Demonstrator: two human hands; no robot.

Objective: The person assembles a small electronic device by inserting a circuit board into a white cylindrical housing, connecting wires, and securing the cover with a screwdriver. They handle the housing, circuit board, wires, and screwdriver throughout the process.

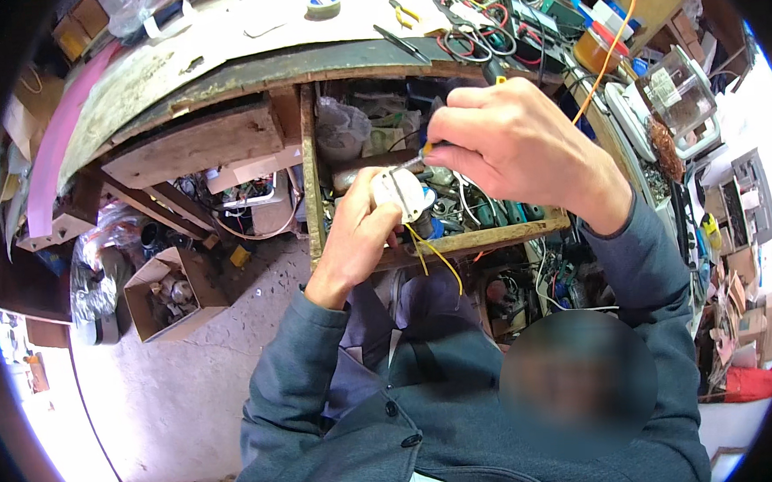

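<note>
In my left hand (351, 238) is a round white electrical part (407, 198), gripped between thumb and fingers. Loose yellow wires (444, 261) hang from its lower side. My right hand (520, 142) is closed around the handle of a screwdriver (413, 162), much of which the fingers hide. The screwdriver's metal shaft points down and left to the upper edge of the white part; whether the tip sits in a screw cannot be made out. Both hands are above a pulled-out wooden drawer (499, 236) filled with parts, wires and a plastic bag (341, 125).
On the workbench (227, 31) lie a tape roll (323, 5), a pen-like tool (402, 45), yellow-handled pliers (406, 15) and tangled cables (501, 25). An orange cord (610, 55) runs down at the right. A cardboard box (175, 296) stands on the floor at left.
</note>
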